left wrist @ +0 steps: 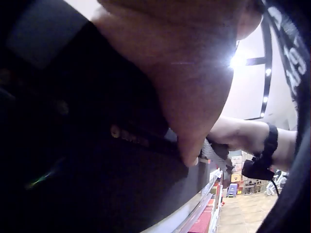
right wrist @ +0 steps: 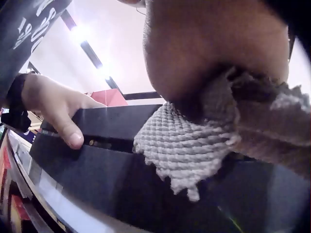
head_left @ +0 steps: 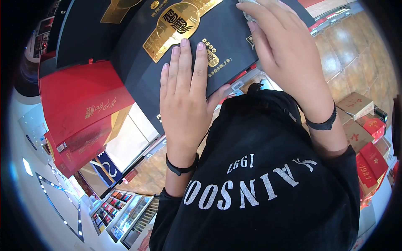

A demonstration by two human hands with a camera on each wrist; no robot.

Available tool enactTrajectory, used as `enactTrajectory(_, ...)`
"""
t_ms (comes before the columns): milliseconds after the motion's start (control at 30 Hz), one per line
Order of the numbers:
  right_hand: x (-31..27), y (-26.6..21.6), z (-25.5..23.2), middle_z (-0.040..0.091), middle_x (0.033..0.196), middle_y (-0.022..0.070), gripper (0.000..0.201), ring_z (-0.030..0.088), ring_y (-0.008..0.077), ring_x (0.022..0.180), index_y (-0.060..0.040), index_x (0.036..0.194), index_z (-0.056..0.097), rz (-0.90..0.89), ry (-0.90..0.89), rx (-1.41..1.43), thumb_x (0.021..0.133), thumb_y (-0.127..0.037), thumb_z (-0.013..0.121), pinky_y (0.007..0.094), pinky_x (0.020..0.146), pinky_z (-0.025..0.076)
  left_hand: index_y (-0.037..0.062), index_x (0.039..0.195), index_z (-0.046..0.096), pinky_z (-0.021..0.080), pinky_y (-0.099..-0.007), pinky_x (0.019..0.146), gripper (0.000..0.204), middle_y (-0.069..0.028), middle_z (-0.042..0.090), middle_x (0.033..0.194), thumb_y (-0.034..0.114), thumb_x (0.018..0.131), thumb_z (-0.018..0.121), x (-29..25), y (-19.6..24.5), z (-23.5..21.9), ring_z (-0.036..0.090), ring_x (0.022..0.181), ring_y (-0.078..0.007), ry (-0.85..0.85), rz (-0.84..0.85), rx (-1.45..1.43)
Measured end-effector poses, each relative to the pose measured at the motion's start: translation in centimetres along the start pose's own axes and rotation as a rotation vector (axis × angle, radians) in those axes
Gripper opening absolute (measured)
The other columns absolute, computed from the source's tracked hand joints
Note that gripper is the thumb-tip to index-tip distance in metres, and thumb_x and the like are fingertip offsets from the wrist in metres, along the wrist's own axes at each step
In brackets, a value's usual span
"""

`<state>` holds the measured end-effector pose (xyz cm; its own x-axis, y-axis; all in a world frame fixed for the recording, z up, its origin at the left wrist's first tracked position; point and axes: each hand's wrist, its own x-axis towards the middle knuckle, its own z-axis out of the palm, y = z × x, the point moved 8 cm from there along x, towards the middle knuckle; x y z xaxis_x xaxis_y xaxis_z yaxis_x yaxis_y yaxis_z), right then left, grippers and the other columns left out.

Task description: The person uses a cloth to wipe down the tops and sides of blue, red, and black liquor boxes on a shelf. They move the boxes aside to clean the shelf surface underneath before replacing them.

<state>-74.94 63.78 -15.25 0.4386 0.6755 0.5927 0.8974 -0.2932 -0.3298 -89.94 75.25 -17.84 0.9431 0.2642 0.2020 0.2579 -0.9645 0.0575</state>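
A large black gift box (head_left: 138, 71) with gold emblems and lettering lies under both hands in the head view. My left hand (head_left: 184, 100) rests on its top, fingers straight and slightly spread, thumb out at the near edge. Toward the box's right end, my right hand (head_left: 289, 46) grips a grey cloth (head_left: 250, 16) against the surface. The right wrist view shows the waffle-textured cloth (right wrist: 187, 148) bunched under the palm, one corner hanging over the box's side. In that view the left thumb (right wrist: 73, 138) hooks down over the box's edge.
A red box (head_left: 79, 100) with gold script stands left of the black box. Behind it rises another black box (head_left: 79, 42) with a gold emblem. Stacked red and tan boxes (head_left: 370, 163) stand at the right, beyond tiled floor (head_left: 343, 54). Display shelves (head_left: 121, 213) are at lower left.
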Motion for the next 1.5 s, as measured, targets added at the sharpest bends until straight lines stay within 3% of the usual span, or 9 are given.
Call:
enactTrajectory(333, -7.1, 9.1, -0.7, 0.070, 0.129, 0.0203, 0.032, 0.071, 0.0287, 0.118, 0.0004, 0.142, 0.064, 0.515, 0.364, 0.560, 0.111, 0.000, 0.057, 0.0366, 0.102, 0.055, 0.0097, 0.164, 0.054, 0.040, -0.0549, 0.126, 0.092, -0.0216, 0.049, 0.172, 0.038, 0.086, 0.093, 0.0, 0.4, -0.3, 0.048, 0.158, -0.0416, -0.009, -0.020, 0.018)
enactTrajectory(433, -8.3, 11.1, 0.1, 0.072, 0.130, 0.0153, 0.031, 0.072, 0.0240, 0.112, -0.0009, 0.143, 0.064, 0.471, 0.410, 0.510, 0.114, -0.006, 0.057, 0.0354, 0.099, 0.055, 0.0098, 0.164, 0.054, 0.040, -0.0560, 0.126, 0.092, -0.0214, 0.048, 0.172, 0.036, 0.086, 0.093, 0.2, 0.6, -0.2, 0.048, 0.158, -0.0414, -0.017, -0.025, 0.055)
enactTrajectory(500, -9.5, 12.6, 1.1, 0.072, 0.144, 0.0113, 0.032, 0.067, 0.0231, 0.133, -0.0036, 0.144, 0.067, 0.672, 0.259, 0.782, 0.118, -0.015, 0.054, 0.0363, 0.114, 0.049, 0.0083, 0.165, 0.053, 0.039, -0.0576, 0.127, 0.095, -0.0228, 0.047, 0.173, 0.032, 0.083, 0.095, 0.3, 0.8, -0.2, 0.046, 0.158, -0.0443, -0.031, -0.026, 0.047)
enactTrajectory(533, -9.4, 13.3, 1.7, 0.072, 0.138, 0.0070, 0.034, 0.065, 0.0138, 0.128, -0.0026, 0.144, 0.067, 0.547, 0.292, 0.791, 0.121, -0.019, 0.050, 0.0295, 0.112, 0.047, 0.0079, 0.165, 0.052, 0.039, -0.0579, 0.127, 0.096, -0.0232, 0.047, 0.173, 0.032, 0.083, 0.096, 0.5, 0.8, -0.2, 0.046, 0.158, -0.0453, -0.047, -0.035, 0.047)
enactTrajectory(800, -9.8, 15.8, 3.2, 0.076, 0.120, 0.0061, 0.031, 0.070, 0.0133, 0.106, -0.0033, 0.141, 0.069, 0.551, 0.088, 0.812, 0.116, -0.016, 0.056, 0.0311, 0.095, 0.056, -0.0010, 0.163, 0.050, 0.036, -0.0572, 0.129, 0.100, -0.0300, 0.044, 0.172, 0.021, 0.078, 0.097, 0.8, 0.8, 0.1, 0.044, 0.158, -0.0500, -0.092, -0.061, 0.054)
enactTrajectory(933, -7.9, 15.5, 2.2, 0.076, 0.118, 0.0070, 0.028, 0.072, 0.0151, 0.099, -0.0040, 0.138, 0.071, 0.665, -0.011, 1.167, 0.113, -0.010, 0.060, 0.0311, 0.087, 0.056, 0.0006, 0.167, 0.044, 0.034, -0.0544, 0.131, 0.100, -0.0266, 0.041, 0.175, 0.015, 0.081, 0.093, 0.4, 0.7, 0.0, 0.041, 0.161, -0.0463, -0.103, -0.071, 0.068)
enactTrajectory(1000, -6.2, 14.9, 0.8, 0.076, 0.116, 0.0075, 0.028, 0.073, 0.0165, 0.096, -0.0037, 0.137, 0.071, 0.488, 0.177, 1.104, 0.112, -0.008, 0.062, 0.0319, 0.084, 0.057, -0.0006, 0.166, 0.045, 0.036, -0.0555, 0.130, 0.105, -0.0299, 0.042, 0.173, 0.013, 0.076, 0.097, 0.5, 0.9, 0.0, 0.044, 0.159, -0.0487, -0.101, -0.066, 0.091)
enactTrajectory(1300, -7.5, 16.1, 0.1, 0.072, 0.113, 0.0163, 0.031, 0.069, 0.0379, 0.107, -0.0024, 0.126, 0.073, 0.324, -0.078, 0.534, 0.096, 0.006, 0.072, 0.0430, 0.092, 0.056, -0.0017, 0.166, 0.044, 0.037, -0.0565, 0.130, 0.107, -0.0324, 0.040, 0.173, 0.010, 0.073, 0.095, 0.3, 0.5, 0.1, 0.043, 0.158, -0.0510, -0.122, -0.050, 0.121)
enactTrajectory(1500, -7.7, 18.5, -1.0, 0.069, 0.129, 0.0186, 0.030, 0.068, 0.0321, 0.116, -0.0026, 0.138, 0.064, 0.237, 0.338, 0.647, 0.109, -0.006, 0.063, 0.0349, 0.106, 0.053, 0.0012, 0.169, 0.040, 0.030, -0.0572, 0.133, 0.105, -0.0295, 0.040, 0.174, 0.010, 0.077, 0.090, -0.1, 0.0, 0.0, 0.040, 0.160, -0.0490, -0.137, -0.081, 0.110)
